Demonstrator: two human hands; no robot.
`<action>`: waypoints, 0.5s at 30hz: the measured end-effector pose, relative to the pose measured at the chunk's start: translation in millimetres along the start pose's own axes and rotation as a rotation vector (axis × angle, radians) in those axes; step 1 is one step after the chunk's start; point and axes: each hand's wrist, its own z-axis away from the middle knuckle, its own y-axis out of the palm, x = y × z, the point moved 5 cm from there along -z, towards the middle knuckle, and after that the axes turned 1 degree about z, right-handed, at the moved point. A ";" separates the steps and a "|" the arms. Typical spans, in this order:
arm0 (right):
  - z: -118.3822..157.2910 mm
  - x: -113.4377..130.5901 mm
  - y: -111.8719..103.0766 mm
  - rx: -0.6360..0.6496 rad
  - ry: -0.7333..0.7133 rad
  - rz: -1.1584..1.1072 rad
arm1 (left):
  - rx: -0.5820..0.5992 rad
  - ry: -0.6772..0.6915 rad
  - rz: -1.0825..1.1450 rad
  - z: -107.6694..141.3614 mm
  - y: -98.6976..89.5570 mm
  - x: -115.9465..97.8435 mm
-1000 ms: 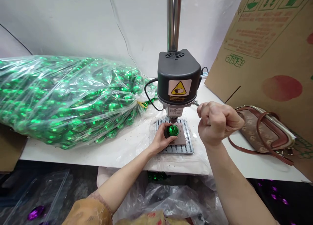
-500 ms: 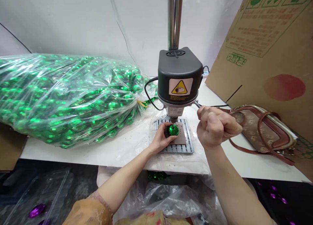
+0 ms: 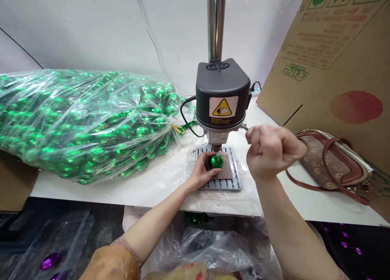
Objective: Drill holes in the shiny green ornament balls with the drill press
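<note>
A shiny green faceted ball (image 3: 216, 161) rests on a brown board (image 3: 226, 172) over the slotted metal base (image 3: 236, 182) of a drill press (image 3: 224, 93). Fingers and thumb of my left hand (image 3: 201, 171) close around the ball from its left side. Directly above it is the drill chuck (image 3: 216, 147), its bit at or just over the ball's top; I cannot tell whether they touch. My right hand (image 3: 271, 150) is wrapped in a fist round the drill press lever (image 3: 243, 126), most of which the hand hides.
A clear plastic bag (image 3: 91, 126) full of green balls lies on the white table (image 3: 115, 190) at left. On the right are a brown handbag (image 3: 329, 162) and a large cardboard box (image 3: 335, 77). A plastic container (image 3: 70, 247) with purple balls (image 3: 50, 261) sits below the table.
My right hand has shifted slightly up and right on the lever. More of the bit now shows between the chuck and the ball. My left hand keeps its grip on the ball.
</note>
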 end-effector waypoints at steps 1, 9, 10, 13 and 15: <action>-8.6 -0.7 4.0 -0.021 0.093 0.024 | -0.008 -0.008 0.001 -0.4 0.1 -1.2; -47.4 -2.9 24.9 0.049 0.265 0.109 | -0.181 0.116 -0.300 62.6 -13.8 -30.1; -47.1 -3.1 24.5 0.040 0.261 0.099 | -0.090 0.187 -0.341 80.8 -11.4 -32.7; -44.8 -3.6 22.8 0.013 0.270 0.063 | 0.285 0.375 -0.525 141.2 -0.6 -29.9; -44.0 -3.6 22.2 0.008 0.279 0.050 | 0.430 0.422 -0.663 174.7 -0.6 -21.0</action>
